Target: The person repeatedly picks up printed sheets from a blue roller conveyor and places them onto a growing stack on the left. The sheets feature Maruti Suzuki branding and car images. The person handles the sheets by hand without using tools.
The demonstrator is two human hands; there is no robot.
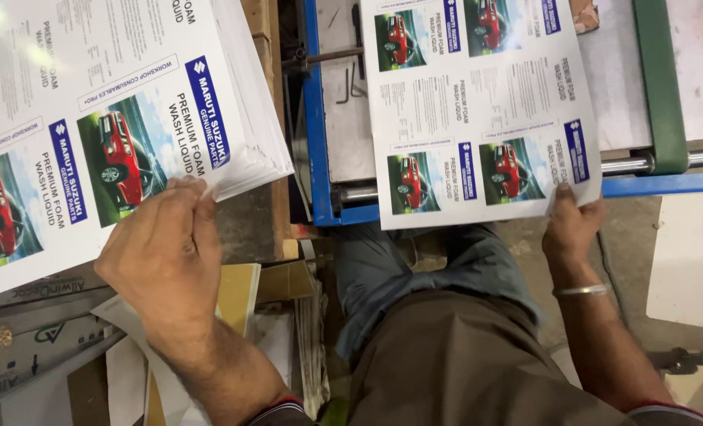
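Observation:
My left hand (166, 252) rests on the near corner of a thick stack of glossy printed sheets (106, 118) at the left, each sheet showing labels with red cars and blue strips. Its fingertips pinch the stack's lower edge. My right hand (570, 225) holds the near right corner of a single printed sheet (478, 110) that lies over a machine bed. A thin metal bangle (580, 290) circles that wrist.
A blue machine frame (313, 118) with a grey metal bed (343, 102) and a green upright bar (658, 79) sits ahead. A steel rod (643, 164) runs along its front. Cardboard and loose paper (233, 300) pile under the stack. My knees fill the lower middle.

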